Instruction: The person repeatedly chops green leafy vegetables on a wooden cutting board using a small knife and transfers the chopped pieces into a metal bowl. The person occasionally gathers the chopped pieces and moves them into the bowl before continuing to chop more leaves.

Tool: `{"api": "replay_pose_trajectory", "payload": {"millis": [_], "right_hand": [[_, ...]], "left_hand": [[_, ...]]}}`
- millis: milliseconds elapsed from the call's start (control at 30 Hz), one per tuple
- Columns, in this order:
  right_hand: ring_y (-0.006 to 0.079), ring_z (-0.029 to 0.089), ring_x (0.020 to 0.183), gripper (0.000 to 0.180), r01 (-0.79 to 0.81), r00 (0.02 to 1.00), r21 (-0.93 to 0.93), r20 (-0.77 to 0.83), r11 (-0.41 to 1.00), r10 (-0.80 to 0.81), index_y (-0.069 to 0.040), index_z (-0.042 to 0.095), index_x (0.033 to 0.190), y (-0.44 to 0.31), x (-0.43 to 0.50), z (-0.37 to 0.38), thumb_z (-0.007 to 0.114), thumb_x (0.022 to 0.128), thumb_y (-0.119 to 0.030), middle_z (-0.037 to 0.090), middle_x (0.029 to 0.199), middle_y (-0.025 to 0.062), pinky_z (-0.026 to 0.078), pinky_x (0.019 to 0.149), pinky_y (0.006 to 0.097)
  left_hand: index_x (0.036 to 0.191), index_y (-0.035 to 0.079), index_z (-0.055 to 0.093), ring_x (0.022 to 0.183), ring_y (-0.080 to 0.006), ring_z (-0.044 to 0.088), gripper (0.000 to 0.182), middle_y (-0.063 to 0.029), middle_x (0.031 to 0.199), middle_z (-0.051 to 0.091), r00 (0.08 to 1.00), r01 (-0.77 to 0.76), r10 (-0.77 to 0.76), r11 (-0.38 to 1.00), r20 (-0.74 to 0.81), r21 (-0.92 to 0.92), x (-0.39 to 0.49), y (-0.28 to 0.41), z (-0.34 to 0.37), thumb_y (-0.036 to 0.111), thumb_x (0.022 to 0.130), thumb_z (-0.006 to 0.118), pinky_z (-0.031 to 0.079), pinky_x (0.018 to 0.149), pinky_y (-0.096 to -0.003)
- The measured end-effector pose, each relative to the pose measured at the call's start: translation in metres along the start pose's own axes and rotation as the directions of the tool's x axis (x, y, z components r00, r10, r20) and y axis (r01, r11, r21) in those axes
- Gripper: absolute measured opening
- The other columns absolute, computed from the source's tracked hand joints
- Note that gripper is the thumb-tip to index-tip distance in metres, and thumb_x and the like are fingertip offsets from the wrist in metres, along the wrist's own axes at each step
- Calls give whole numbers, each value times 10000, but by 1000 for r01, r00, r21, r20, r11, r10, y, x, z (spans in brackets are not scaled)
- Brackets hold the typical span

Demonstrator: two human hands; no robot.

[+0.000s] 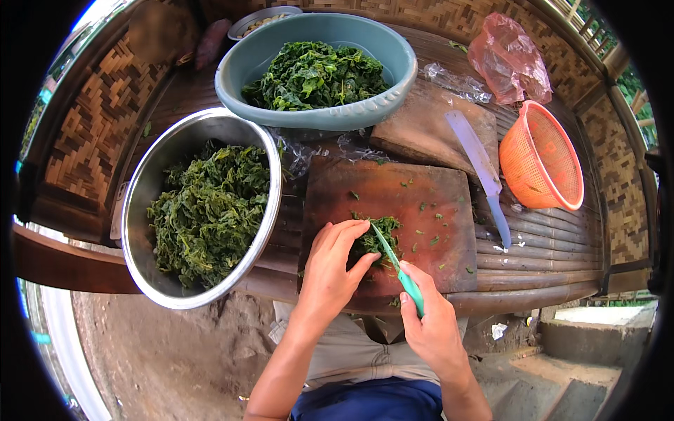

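Note:
On a dark wooden cutting board (337, 184) lies a small heap of green leaves (387, 226). My left hand (334, 258) presses on the heap from the left, fingertips and thumb against the leaves. My right hand (429, 310) grips the turquoise handle of a small knife (412, 289), its blade resting against the heap close to my left fingertips. Bits of chopped leaf are scattered over the board. To the left, a steel bowl (276, 179) holds wilted greens (216, 210). Beyond the board, a grey-blue plastic basin (316, 118) holds more leaves (321, 76).
A large knife with a blue handle (496, 218) lies at the right, its blade over a second wooden board (437, 131). Past it stand an orange plastic basket (513, 163) and a crumpled red plastic bag (508, 58). Woven bamboo walls (95, 126) edge the bamboo-slat table (547, 258).

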State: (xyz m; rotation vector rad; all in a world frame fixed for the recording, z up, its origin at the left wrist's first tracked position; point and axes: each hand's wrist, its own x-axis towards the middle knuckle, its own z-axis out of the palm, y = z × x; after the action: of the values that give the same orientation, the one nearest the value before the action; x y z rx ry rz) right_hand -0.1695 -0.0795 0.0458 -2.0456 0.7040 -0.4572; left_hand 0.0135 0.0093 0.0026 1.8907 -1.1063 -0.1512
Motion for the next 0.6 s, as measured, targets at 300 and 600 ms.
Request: {"api": "replay_pose_trajectory", "payload": {"millis": [300, 600], "right_hand": [[400, 743, 1039, 419, -117, 990, -89, 67, 989, 123, -58, 568, 1462, -10, 4, -4, 622, 1047, -45, 717, 1253, 240, 598, 876, 438], [422, 742, 979, 428, 27, 1000, -99, 14, 995, -26, -68, 557, 1472, -3, 9, -1, 613, 1049, -50, 730, 1234, 219, 602, 830, 464]], "left_hand": [[1235, 57, 711, 1164, -346, 684, 397, -107, 1255, 728, 998, -25, 25, 1000, -61, -1, -2, -3, 4, 38, 856, 829, 494, 1126, -487], [1214, 45, 737, 1154, -318, 705, 392, -111, 1247, 738, 999, 13, -16, 998, -48, -59, -3, 1, 3, -35, 839, 815, 557, 1040, -420]]}}
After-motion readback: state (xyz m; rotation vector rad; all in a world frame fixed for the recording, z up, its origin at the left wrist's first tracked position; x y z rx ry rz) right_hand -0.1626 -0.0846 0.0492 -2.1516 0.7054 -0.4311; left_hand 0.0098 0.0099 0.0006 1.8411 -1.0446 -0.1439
